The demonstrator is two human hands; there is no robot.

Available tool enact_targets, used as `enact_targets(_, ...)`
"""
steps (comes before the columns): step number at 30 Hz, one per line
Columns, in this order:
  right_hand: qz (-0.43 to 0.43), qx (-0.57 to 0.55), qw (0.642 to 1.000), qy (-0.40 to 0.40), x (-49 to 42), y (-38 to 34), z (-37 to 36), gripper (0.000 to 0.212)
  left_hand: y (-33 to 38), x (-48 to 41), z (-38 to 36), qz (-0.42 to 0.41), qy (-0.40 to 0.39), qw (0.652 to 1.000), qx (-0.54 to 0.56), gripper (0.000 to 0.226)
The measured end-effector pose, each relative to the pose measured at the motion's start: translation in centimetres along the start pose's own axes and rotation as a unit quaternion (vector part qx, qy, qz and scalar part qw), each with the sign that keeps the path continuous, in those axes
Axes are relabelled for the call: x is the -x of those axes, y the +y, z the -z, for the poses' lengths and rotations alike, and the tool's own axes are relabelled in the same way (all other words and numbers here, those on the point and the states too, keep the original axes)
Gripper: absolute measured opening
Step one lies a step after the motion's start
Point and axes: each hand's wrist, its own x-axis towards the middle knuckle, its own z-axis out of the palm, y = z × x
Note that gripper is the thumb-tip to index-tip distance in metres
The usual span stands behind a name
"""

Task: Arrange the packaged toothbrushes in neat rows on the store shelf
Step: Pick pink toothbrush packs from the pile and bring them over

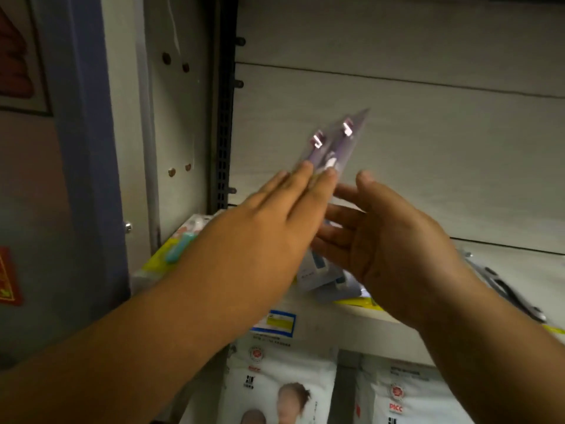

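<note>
**Step in hand: squaring a pack before placing it.**

Position. The purple pack is off the shelf, held upright and tilted with its top to the right, in front of the back panel. It is blurred; whether it is one pack or two stacked cannot be told.

Hands. The left hand is flat, fingers straight and together, pressing the near face of the pack. The right hand is spread, palm facing left, fingers reaching to the pack's far side, thumb up and free. Neither hand curls round the pack; it appears sandwiched between flat fingers.

Nearby stock. More packs lie askew on the shelf just under the hands. A yellow pack lies flat at the left end, near the upright. A metal bracket lies on the shelf to the right.

Procedure (judged):
1. Keep both palms parallel so the edges line up.
2. Lower the pack with its bottom edge leading; a flat press gives little hold, so a slip is likely if the hands part early.
3. Set it beside the yellow pack, edges parallel to the shelf front.
4. Straighten the askew packs to match.
5. Keep the row off the bracket.
</note>
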Motion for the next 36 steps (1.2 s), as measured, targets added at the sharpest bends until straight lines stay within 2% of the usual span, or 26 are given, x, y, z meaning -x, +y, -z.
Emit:
enact_targets(2,-0.023,-0.054,0.998,0.006,0.0,-1.2,-0.2,0.051,1.7,-0.8,-0.8,-0.039,-0.033,0.999,0.006,0.079)
enact_targets(4,-0.05,-0.098,0.993,0.051,0.2,-2.0,0.7,0.049,3.3,-1.5,-1.7,-0.067,-0.067,0.996,0.004,0.069)
enact_targets(6,-0.083,-0.12,0.986,0.075,0.5,-2.4,2.1,0.048,5.2,-2.2,-2.2,-0.076,-0.063,0.995,0.009,0.06)
enact_targets(8,-0.107,-0.109,0.984,0.088,1.4,-2.7,3.9,0.036,6.9,-2.8,-2.3,-0.088,-0.06,0.994,0.036,0.064)
enact_targets(10,-0.122,-0.08,0.984,0.104,2.4,-2.9,6.1,0.027,8.4,-3.2,-1.5,-0.083,-0.08,0.987,0.108,0.072)
enact_targets(13,-0.113,-0.065,0.986,0.106,3.8,-3.6,9.6,0.04,10.6,-4.7,-0.6,-0.009,-0.118,0.95,0.29,0.062)
enact_targets(15,-0.1,-0.06,0.987,0.108,4.7,-4.4,11.8,0.039,12.5,-6.1,-1.7,0.033,-0.07,0.904,0.42,0.042)
enact_targets(17,-0.084,-0.067,0.989,0.102,5.6,-5.4,14.1,0.034,15.0,-7.7,-3.1,0.084,0.013,0.864,0.497,0.027)
enact_targets(18,-0.078,-0.07,0.99,0.098,6.1,-5.9,15.3,0.031,16.4,-8.5,-4.0,0.104,0.055,0.863,0.492,0.027)
enact_targets(20,-0.068,-0.063,0.991,0.1,7.2,-6.7,17.7,0.027,19.6,-10.0,-5.6,0.143,0.114,0.886,0.426,0.032)
enact_targets(22,-0.065,-0.053,0.991,0.104,8.3,-7.2,20.5,0.027,22.5,-11.4,-7.0,0.196,0.131,0.888,0.395,0.046)
enact_targets(26,-0.078,-0.049,0.99,0.106,10.8,-8.2,26.4,0.028,27.7,-14.3,-9.7,0.333,0.025,0.805,0.491,0.067)
enact_targets(28,-0.084,-0.053,0.988,0.117,11.6,-8.4,28.9,0.027,30.1,-15.3,-10.7,0.372,-0.008,0.77,0.518,0.053)
enact_targets(33,-0.109,-0.013,0.988,0.105,12.3,-9.3,34.2,0.028,32.6,-17.1,-12.8,0.452,0.047,0.671,0.586,0.023)
enact_targets(35,-0.084,0.03,0.983,0.158,11.7,-10.2,36.7,0.025,30.9,-17.6,-13.6,0.482,0.07,0.65,0.583,0.01)
enact_targets(36,-0.067,0.058,0.976,0.198,11.3,-10.6,38.0,0.021,29.8,-17.9,-13.8,0.497,0.081,0.637,0.584,0.011)
